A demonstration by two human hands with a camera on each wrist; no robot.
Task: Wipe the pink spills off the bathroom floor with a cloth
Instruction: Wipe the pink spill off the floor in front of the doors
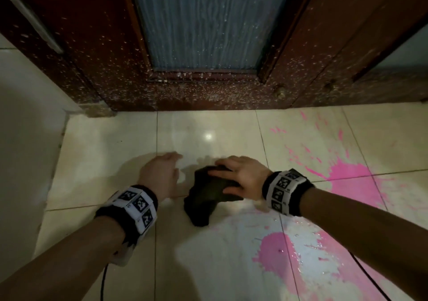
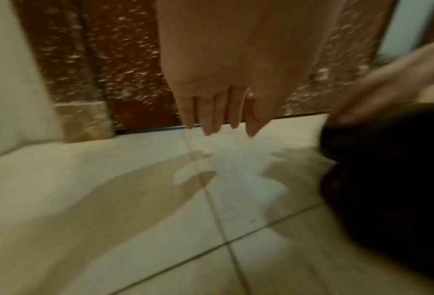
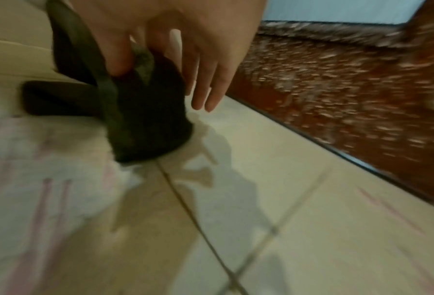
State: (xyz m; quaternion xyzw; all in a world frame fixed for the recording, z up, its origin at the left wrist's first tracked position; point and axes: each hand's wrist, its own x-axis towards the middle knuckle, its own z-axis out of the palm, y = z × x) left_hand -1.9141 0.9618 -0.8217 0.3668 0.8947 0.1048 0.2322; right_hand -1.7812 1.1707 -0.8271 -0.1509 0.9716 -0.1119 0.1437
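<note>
— Nearest the camera, what did you see?

— Both forearms, each with a wristband (image 1: 133,206) of black-and-white square markers; no readable writing on them. Beyond those, my left hand (image 1: 159,175) hovered over the floor (image 1: 111,143) with fingers straight and together, holding nothing.

— And the cloth?

— My right hand (image 1: 240,176) gripped the dark cloth (image 1: 203,196), thumb and fingers curled into its bunched top. It lay crumpled on the tiles, its long axis running from under my palm back toward me and slightly left, with the loose tail pointing at me.

— Where were the spills?

— A big pink puddle (image 1: 275,252) sat near me, to the right of the cloth's tail, with faint pink smears around it. Another pink splash (image 1: 349,173) spread further right, beyond my right wrist, with streaks reaching toward the door (image 1: 208,92).

— Room to move?

— Bare tile lay ahead and left. The speckled brown door closed off the far edge, and a pale wall (image 1: 23,138) bounded the left.
</note>
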